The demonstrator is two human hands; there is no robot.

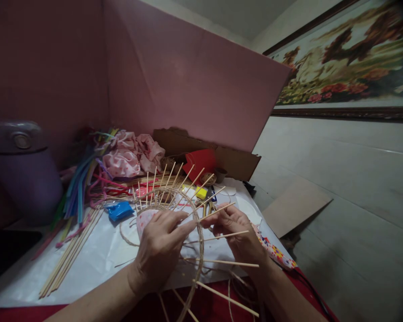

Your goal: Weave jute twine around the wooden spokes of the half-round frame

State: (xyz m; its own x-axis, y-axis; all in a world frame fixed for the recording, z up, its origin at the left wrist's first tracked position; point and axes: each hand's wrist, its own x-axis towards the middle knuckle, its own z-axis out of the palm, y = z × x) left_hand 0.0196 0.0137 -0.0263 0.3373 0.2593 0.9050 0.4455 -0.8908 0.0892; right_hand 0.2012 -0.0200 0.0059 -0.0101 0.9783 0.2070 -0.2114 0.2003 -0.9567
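Note:
A round woven frame (188,205) of twine with several thin wooden sticks fanning out from its rim stands on edge in front of me. My left hand (161,250) grips its near side, fingers curled over the woven rim. My right hand (237,232) is on the other side, fingers pinched around the sticks and twine near the rim. A loose strand of twine (126,237) loops down onto the white sheet (97,259).
A bundle of long sticks (70,255) lies at the left. Coloured pipe cleaners (79,188), pink cloth (130,156), a blue packet (120,210), a red piece (201,162) and a cardboard box (235,163) crowd the back. A pink partition (188,76) stands behind.

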